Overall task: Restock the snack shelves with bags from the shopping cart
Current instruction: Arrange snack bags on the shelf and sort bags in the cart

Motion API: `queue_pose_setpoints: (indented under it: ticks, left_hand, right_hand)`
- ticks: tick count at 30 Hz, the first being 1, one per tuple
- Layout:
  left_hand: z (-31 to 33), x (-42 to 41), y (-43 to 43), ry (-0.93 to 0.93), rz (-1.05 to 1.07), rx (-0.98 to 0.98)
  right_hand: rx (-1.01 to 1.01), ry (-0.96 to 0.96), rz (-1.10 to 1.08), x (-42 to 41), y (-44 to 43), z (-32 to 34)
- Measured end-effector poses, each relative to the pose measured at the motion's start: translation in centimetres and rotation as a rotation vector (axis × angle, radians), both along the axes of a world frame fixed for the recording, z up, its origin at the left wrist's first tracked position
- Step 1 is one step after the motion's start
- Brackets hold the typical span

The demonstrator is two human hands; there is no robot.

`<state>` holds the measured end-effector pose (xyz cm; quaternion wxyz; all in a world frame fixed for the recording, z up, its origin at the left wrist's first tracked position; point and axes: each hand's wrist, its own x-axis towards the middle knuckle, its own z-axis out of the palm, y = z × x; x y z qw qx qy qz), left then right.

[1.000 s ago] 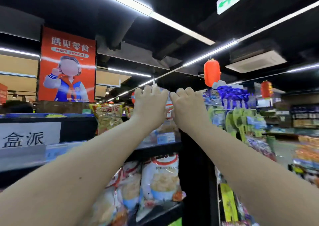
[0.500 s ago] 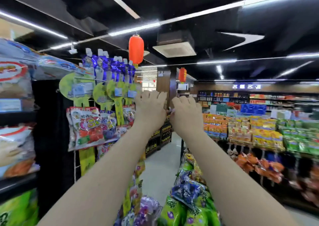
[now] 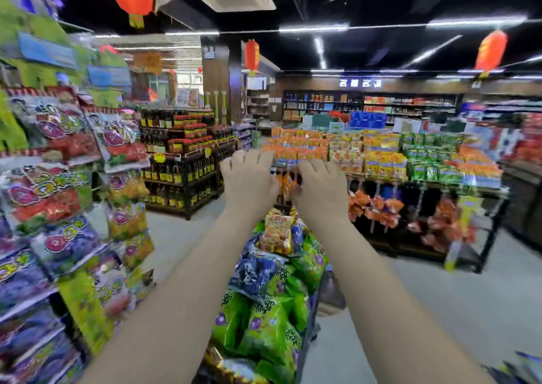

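While both arms stretch forward side by side, the left hand (image 3: pixel 249 181) and right hand (image 3: pixel 319 190) hover backs up, fingers loosely curled and slightly spread, gripping nothing visible, palms hidden. Below them the shopping cart (image 3: pixel 306 345) sits heaped with green, blue and orange bags (image 3: pixel 264 325); the snack shelves (image 3: pixel 67 196) stand at left.
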<state>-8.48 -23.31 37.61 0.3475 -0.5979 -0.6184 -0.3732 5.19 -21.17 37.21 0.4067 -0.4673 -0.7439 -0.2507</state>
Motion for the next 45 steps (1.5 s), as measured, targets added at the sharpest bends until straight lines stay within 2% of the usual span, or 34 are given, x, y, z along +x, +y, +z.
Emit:
queue_pose_setpoints:
  ticks: [5,9,14,18,21,24,29,32,34,37,45]
  left_hand:
    - [-4.4,-0.2,10.0,-0.024,-0.042,-0.06]
    - [-9.5,-0.9,16.6,-0.079,-0.075,-0.187]
    - [-17.1,-1.4,23.1,-0.166,0.016,-0.396]
    - [-22.6,-1.2,28.3,-0.304,0.113,-0.568]
    - [-26.2,-1.3,31.7,-0.476,0.184,-0.655]
    - [-29.0,-1.5,34.0,-0.623,0.233,-0.713]
    - [-30.3,-2.8,36.0,-0.83,0.253,-0.672]
    - [-30.4,-3.8,36.7,-0.912,0.259,-0.791]
    - [-30.7,-4.1,37.0,-0.906,0.273,-0.856]
    - [-30.7,-4.0,37.1,-0.884,0.279,-0.838]
    - [-28.9,-3.6,36.6,-1.069,0.114,-0.543]
  right_hand:
    - [-0.034,0.062,0.032,0.4,9.4,-4.3]
    - [-0.126,0.028,0.077,1.4,16.2,-9.1]
    - [-0.301,-0.059,0.125,3.0,24.4,-15.8]
    - [-0.529,-0.098,0.18,3.3,31.0,-20.3]
    - [-0.761,-0.127,0.257,3.0,35.2,-22.9]
    - [-0.966,-0.026,0.382,2.8,38.3,-25.1]
    - [-1.307,0.274,0.494,1.6,41.5,-27.6]
    - [-1.462,0.428,0.5,0.7,42.4,-28.8]
    - [-1.487,0.451,0.508,0.1,42.6,-29.6]
    - [-1.489,0.453,0.51,-0.8,42.6,-30.1]
    - [-1.368,0.721,0.593,-1.2,42.7,-27.8]
